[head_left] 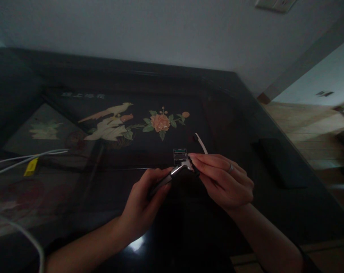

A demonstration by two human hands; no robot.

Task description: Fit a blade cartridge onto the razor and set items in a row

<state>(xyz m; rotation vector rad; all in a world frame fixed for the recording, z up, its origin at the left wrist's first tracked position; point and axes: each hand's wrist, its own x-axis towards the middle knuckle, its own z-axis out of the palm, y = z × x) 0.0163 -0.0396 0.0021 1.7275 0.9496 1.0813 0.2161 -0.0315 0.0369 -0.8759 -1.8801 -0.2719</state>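
Two hands meet over one razor (176, 170) above the dark glossy table (274, 212). The left hand (143, 203) is clenched round the razor's handle, thumb on top, so the metal neck points up and away from the body — a grip that steadies the tool while the other hand attends to its head. The right hand (223, 180), a ring on one finger, pinches at the neck just under the cartridge (180, 154), fingertips closed on it; the same hand also appears to hold one slim white stick (202, 143) that juts past the fingers, though how it is gripped is hidden. The cartridge sits at the far end of the razor, its face turned toward the camera, probably so it can be seen while handled.

Farther out, the table carries one inlaid picture — a single pale bird (109, 123) and one pink flower (160, 122). At the left edge run two or three white cables (27, 157), one with a yellow tag (31, 167). On the right lies one flat dark slab (280, 161), well apart from the hands.
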